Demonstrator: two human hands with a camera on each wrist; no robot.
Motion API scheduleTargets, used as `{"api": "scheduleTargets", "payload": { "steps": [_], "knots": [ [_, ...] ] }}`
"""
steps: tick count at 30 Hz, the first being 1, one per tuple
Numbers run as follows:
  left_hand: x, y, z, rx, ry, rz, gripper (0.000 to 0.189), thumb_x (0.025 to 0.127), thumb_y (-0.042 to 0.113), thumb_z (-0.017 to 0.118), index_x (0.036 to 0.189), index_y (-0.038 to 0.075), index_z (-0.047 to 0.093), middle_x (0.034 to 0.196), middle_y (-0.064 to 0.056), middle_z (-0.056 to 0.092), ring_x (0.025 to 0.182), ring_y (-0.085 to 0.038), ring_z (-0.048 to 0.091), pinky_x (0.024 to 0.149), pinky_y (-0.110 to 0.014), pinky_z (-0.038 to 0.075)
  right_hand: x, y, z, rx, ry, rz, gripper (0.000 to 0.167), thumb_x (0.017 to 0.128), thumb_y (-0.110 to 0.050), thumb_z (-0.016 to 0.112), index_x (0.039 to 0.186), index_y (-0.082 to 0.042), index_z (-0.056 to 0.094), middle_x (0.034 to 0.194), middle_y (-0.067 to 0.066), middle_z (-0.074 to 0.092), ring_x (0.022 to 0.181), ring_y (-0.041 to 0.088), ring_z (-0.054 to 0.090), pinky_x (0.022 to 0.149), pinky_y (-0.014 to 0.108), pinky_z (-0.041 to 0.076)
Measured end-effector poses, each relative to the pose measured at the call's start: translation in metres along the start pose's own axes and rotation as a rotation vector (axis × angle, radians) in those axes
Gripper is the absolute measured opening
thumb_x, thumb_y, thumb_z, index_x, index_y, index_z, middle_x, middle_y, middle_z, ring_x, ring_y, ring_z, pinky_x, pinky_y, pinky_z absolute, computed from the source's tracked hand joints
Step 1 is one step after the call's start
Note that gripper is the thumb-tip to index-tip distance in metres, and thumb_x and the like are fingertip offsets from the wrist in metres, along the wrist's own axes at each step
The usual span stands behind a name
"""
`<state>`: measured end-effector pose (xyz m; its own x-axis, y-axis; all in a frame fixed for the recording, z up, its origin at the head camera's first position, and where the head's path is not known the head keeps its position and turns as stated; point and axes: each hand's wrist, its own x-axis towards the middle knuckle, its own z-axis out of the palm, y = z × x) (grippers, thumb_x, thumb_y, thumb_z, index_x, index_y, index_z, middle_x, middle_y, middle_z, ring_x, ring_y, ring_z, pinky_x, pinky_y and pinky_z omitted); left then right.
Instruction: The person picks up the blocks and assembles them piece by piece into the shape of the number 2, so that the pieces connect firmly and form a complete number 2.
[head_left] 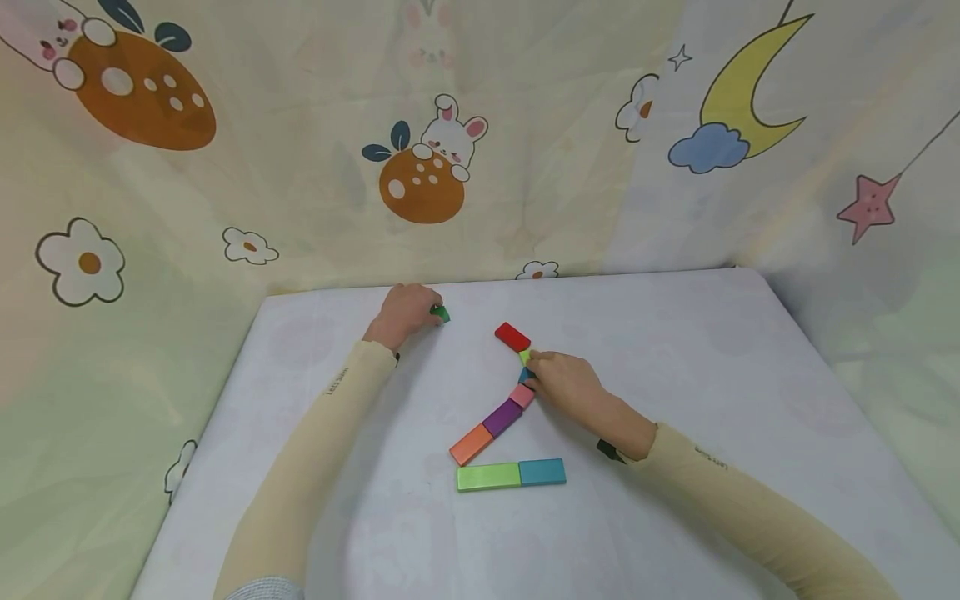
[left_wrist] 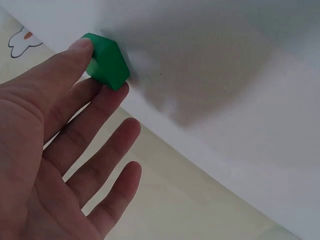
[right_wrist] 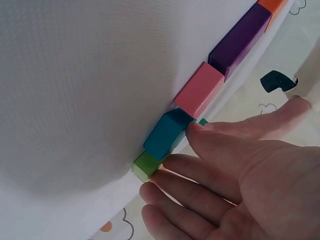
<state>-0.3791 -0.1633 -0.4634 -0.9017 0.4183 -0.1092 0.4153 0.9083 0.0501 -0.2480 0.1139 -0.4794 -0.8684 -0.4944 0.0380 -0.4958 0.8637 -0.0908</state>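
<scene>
My left hand (head_left: 405, 313) pinches a small faceted green block (left_wrist: 111, 62) between thumb and fingertips near the table's far edge; its other fingers are spread. At the middle of the table, my right hand (head_left: 572, 385) holds a blue block (right_wrist: 167, 134), thumb at one end and index finger at the other. Its other fingertips lie beside a small light green block (right_wrist: 146, 166). These two blocks belong to a curved row with a red block (head_left: 513, 337) at the far end, then a pink block (right_wrist: 200, 90), a purple block (head_left: 502, 417) and an orange block (head_left: 472, 444).
Closer to me, a long light green block (head_left: 488, 477) and a teal block (head_left: 542, 472) lie end to end in a straight row. The white tabletop (head_left: 675, 333) borders a patterned cloth backdrop (head_left: 540, 167) at its far edge.
</scene>
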Motion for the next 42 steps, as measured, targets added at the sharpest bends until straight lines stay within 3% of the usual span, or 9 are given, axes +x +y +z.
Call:
{"api": "scheduleTargets", "payload": {
  "steps": [3, 27, 42],
  "knots": [
    [0.001, 0.001, 0.001, -0.003, 0.011, 0.0, 0.008, 0.089, 0.022, 0.076, 0.09, 0.015, 0.073, 0.08, 0.002, 0.064, 0.081, -0.017, 0.052, 0.08, -0.039, 0.042, 0.0, 0.0, 0.0, -0.001, -0.001, 0.001, 0.032, 0.088, -0.024, 0.079, 0.113, -0.005, 0.074, 0.122, 0.012, 0.072, 0.109, 0.025, 0.072, 0.084, 0.037, 0.059],
    [0.012, 0.04, 0.006, -0.058, -0.006, 0.042, 0.013, 0.091, 0.025, 0.075, 0.094, 0.013, 0.074, 0.079, 0.002, 0.062, 0.079, -0.015, 0.052, 0.073, -0.032, 0.04, -0.001, 0.001, -0.001, 0.005, 0.014, -0.01, 0.03, 0.087, -0.023, 0.079, 0.111, -0.004, 0.075, 0.121, 0.013, 0.073, 0.107, 0.026, 0.072, 0.082, 0.037, 0.06],
    [0.016, 0.057, 0.011, -0.097, -0.034, 0.061, 0.023, 0.092, 0.027, 0.075, 0.11, 0.013, 0.075, 0.092, 0.001, 0.07, 0.087, -0.018, 0.057, 0.083, -0.035, 0.047, 0.001, -0.002, 0.0, 0.006, -0.01, 0.019, 0.031, 0.087, -0.023, 0.079, 0.112, -0.005, 0.074, 0.119, 0.012, 0.073, 0.105, 0.025, 0.073, 0.083, 0.037, 0.059]
  ]
}}
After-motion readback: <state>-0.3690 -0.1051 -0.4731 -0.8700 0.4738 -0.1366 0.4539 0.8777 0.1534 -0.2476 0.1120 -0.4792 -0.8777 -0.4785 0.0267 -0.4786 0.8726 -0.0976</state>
